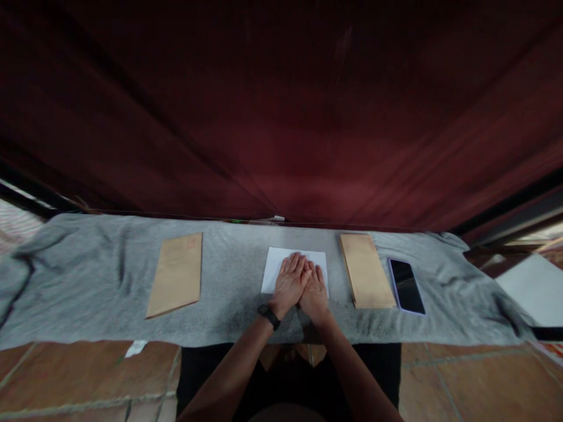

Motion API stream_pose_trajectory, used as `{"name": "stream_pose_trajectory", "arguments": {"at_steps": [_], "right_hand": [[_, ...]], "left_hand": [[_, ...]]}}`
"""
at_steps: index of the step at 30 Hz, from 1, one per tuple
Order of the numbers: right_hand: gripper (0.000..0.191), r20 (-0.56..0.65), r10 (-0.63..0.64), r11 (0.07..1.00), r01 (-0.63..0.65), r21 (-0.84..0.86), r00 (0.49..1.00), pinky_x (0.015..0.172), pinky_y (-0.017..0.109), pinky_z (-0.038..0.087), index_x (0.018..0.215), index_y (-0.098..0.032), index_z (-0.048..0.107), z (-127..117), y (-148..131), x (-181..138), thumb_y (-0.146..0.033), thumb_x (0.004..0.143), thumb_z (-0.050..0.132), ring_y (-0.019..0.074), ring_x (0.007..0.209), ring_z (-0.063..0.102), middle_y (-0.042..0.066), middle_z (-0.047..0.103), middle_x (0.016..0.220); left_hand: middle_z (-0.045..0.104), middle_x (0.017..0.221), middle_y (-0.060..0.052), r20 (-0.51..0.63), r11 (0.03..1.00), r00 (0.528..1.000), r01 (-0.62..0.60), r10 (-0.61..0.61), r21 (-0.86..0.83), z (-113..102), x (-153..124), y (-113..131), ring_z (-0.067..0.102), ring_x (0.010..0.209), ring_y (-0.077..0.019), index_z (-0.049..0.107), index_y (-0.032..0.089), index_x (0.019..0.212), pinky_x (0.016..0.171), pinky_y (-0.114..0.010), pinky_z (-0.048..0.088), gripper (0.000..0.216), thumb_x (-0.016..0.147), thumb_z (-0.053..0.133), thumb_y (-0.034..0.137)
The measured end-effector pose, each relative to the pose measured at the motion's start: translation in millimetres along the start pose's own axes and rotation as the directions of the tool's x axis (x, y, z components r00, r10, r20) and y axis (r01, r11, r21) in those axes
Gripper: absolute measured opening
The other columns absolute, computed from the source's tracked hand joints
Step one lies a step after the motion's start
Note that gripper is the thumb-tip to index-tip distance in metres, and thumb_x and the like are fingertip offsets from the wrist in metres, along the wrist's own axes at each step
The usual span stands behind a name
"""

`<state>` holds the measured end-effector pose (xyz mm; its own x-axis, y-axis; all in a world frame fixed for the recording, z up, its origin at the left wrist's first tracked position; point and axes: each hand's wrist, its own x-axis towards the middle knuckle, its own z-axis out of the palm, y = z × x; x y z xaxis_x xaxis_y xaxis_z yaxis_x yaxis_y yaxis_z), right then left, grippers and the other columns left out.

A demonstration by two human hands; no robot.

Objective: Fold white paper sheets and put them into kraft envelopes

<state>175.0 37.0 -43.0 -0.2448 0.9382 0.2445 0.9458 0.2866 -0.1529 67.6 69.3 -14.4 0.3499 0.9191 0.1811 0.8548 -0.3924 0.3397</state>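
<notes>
A white sheet of paper [272, 269] lies on the grey cloth in front of me. My left hand [290, 280], with a dark band on its wrist, rests flat on the paper, fingers stretched forward. Close against it, my right hand [314, 292] also lies flat on the paper, partly overlapped by the left. Neither hand grips anything. The hands hide the middle and near part of the paper. To the left is a brown envelope [176, 274], and to the right a stack of brown envelopes [368, 271].
A phone [407, 286] lies right of the envelope stack. Grey cloth [233, 264] covers the narrow table. A dark red surface [281, 129] rises behind it. At the far right is a white flat object [534, 287]. A white scrap [136, 348] lies on the tiled floor.
</notes>
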Motion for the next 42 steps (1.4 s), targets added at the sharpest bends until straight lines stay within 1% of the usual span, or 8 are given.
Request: {"name": "stream_pose_trajectory", "arguments": {"at_steps": [4, 8, 13, 17, 23, 27, 35, 42], "right_hand": [[0.061, -0.025, 0.014, 1.0, -0.015, -0.012, 1.0, 0.122, 0.052, 0.025, 0.157, -0.017, 0.034, 2.1, -0.3, 0.9, -0.013, 0.096, 0.04, 0.0288, 0.149, 0.033, 0.011, 0.036, 0.162], [0.053, -0.07, 0.097, 0.995, -0.097, 0.011, 0.993, 0.12, 0.052, 0.027, 0.156, -0.015, 0.038, 3.3, 4.4, 4.3, -0.022, 0.104, 0.033, 0.028, 0.149, 0.035, 0.014, 0.038, 0.16], [0.052, -0.124, 0.168, 0.986, -0.168, 0.004, 0.978, 0.119, 0.05, 0.029, 0.155, -0.009, 0.038, 3.3, 27.5, 3.2, -0.029, 0.107, 0.03, 0.0289, 0.146, 0.038, 0.017, 0.04, 0.158], [0.054, -0.13, 0.197, 0.979, -0.201, -0.018, 0.972, 0.118, 0.049, 0.031, 0.155, -0.007, 0.037, 3.3, 46.2, -0.6, -0.031, 0.107, 0.028, 0.0297, 0.145, 0.04, 0.019, 0.043, 0.156], [0.055, -0.161, 0.198, 0.978, -0.206, -0.034, 0.967, 0.116, 0.05, 0.033, 0.154, -0.008, 0.038, 4.6, 55.9, -2.9, -0.034, 0.107, 0.027, 0.0309, 0.143, 0.042, 0.019, 0.045, 0.155], [0.055, -0.174, 0.195, 0.977, -0.206, -0.05, 0.965, 0.115, 0.05, 0.033, 0.154, -0.008, 0.038, 6.2, 56.0, -3.3, -0.035, 0.107, 0.029, 0.0313, 0.143, 0.042, 0.019, 0.045, 0.155], [0.055, -0.188, 0.2, 0.976, -0.213, -0.049, 0.962, 0.118, 0.049, 0.031, 0.155, -0.01, 0.037, 10.1, 56.4, -3.9, -0.034, 0.106, 0.033, 0.03, 0.144, 0.041, 0.018, 0.046, 0.155], [0.055, -0.174, 0.218, 0.972, -0.23, -0.051, 0.96, 0.118, 0.049, 0.029, 0.155, -0.009, 0.038, 10.3, 56.4, -4.6, -0.036, 0.106, 0.032, 0.0298, 0.144, 0.041, 0.017, 0.045, 0.156]], "left_hand": [[0.042, 0.159, -0.011, -0.028, 0.999, 0.999, 0.029, -0.028, 0.028, 8.5, -2.8, -13.4, 0.032, 0.151, -0.0225, 0.04, 0.015, 0.153, 0.126, -0.046, 0.022, 0.056, 0.105, 0.031, 0.041], [0.039, 0.16, -0.013, -0.055, 0.993, 0.996, 0.077, -0.072, 0.092, 4.9, -7.0, -35.1, 0.029, 0.152, -0.0232, 0.036, 0.012, 0.155, 0.126, -0.045, 0.019, 0.059, 0.104, 0.032, 0.041], [0.036, 0.16, -0.016, -0.113, 0.97, 0.979, 0.186, -0.17, 0.155, -0.8, -20.1, -55.3, 0.029, 0.152, -0.0262, 0.036, 0.008, 0.155, 0.125, -0.046, 0.022, 0.06, 0.103, 0.031, 0.039], [0.038, 0.159, -0.015, -0.147, 0.959, 0.972, 0.208, -0.182, 0.19, -5.9, -32.5, -65.5, 0.031, 0.151, -0.027, 0.037, 0.006, 0.154, 0.124, -0.047, 0.025, 0.06, 0.104, 0.03, 0.038], [0.041, 0.158, -0.015, -0.155, 0.95, 0.968, 0.227, -0.196, 0.213, -8.0, -36.8, -65.7, 0.033, 0.15, -0.0279, 0.037, 0.007, 0.155, 0.124, -0.048, 0.025, 0.059, 0.103, 0.032, 0.035], [0.04, 0.158, -0.016, -0.151, 0.95, 0.969, 0.226, -0.196, 0.217, -8.3, -36.2, -63.8, 0.032, 0.15, -0.0286, 0.037, 0.006, 0.155, 0.124, -0.049, 0.025, 0.059, 0.102, 0.034, 0.034], [0.036, 0.16, -0.017, -0.151, 0.945, 0.976, 0.192, -0.155, 0.266, -9.1, -36.8, -64.2, 0.032, 0.15, -0.0303, 0.036, 0.003, 0.154, 0.123, -0.051, 0.025, 0.06, 0.103, 0.03, 0.033], [0.036, 0.16, -0.018, -0.143, 0.948, 0.975, 0.203, -0.171, 0.247, -7.7, -36.1, -64.1, 0.03, 0.151, -0.0305, 0.036, 0.003, 0.154, 0.124, -0.052, 0.024, 0.06, 0.102, 0.031, 0.034]]}}
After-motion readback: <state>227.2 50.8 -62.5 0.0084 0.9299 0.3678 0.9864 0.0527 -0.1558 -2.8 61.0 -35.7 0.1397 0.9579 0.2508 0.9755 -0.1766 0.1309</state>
